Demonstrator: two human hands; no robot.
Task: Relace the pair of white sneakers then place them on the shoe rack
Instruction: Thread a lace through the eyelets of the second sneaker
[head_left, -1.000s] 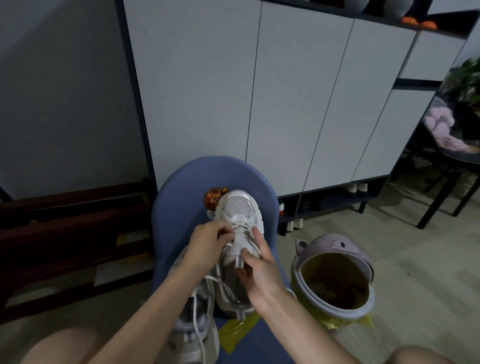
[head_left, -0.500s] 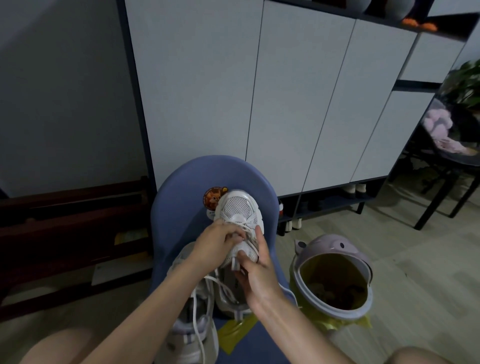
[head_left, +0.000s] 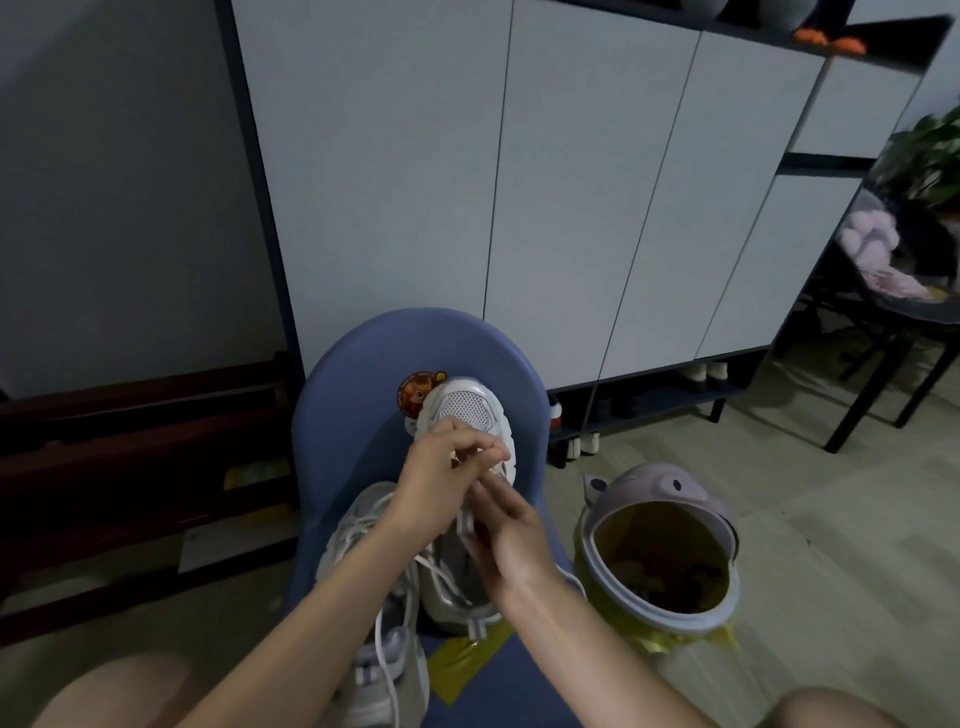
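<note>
My left hand (head_left: 441, 486) is pinching a thin white shoelace (head_left: 491, 467) over the white mesh-toed sneaker (head_left: 462, 410), and my right hand (head_left: 511, 540) is curling its fingers around the lace end just below. That sneaker is lying toe-up on the blue plastic chair (head_left: 358, 395); the second white sneaker (head_left: 374, 670) is lying beside it, nearer me. A pink lidded bin (head_left: 670, 545) is standing to the right.

Dim, bluish, soft wide-angle edges

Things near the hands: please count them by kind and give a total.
Sneakers: 2
Chairs: 1
Bins: 1
Hands: 2
Total: 6
</note>
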